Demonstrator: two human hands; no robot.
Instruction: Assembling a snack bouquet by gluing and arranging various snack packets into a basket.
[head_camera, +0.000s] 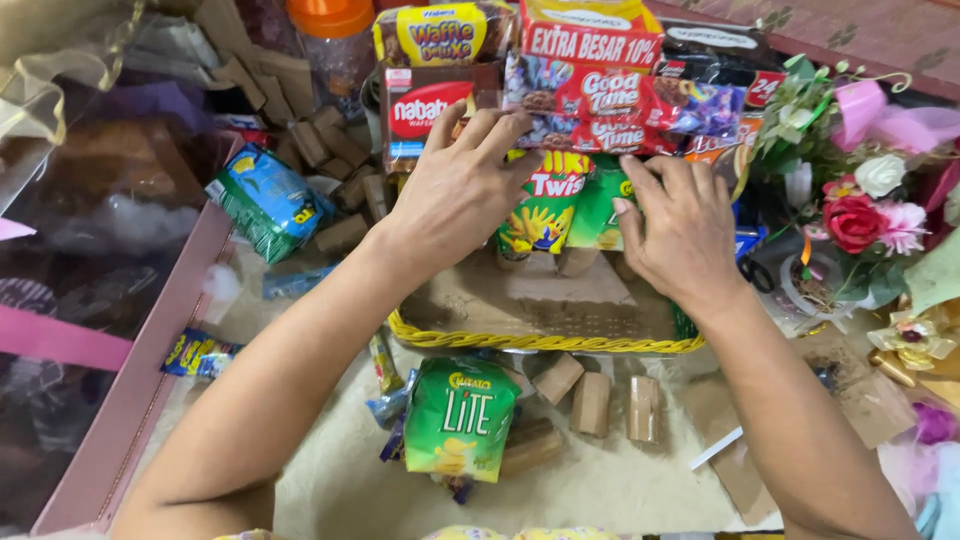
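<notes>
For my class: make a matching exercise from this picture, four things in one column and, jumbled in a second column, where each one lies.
Things:
1. left hand
2. green chip bag
3. red rose
4. blue-green packet

Places:
A. far right, among the flowers
B. on the stacked snack packs in the yellow basket
C. in front of the basket, on the cream cloth
D. left of the basket, beside small brown blocks

Pairs: 1-B, 2-C, 3-A, 4-D

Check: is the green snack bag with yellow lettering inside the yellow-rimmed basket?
No, the green snack bag lies on the cloth in front of the basket, outside its yellow rim.
</notes>
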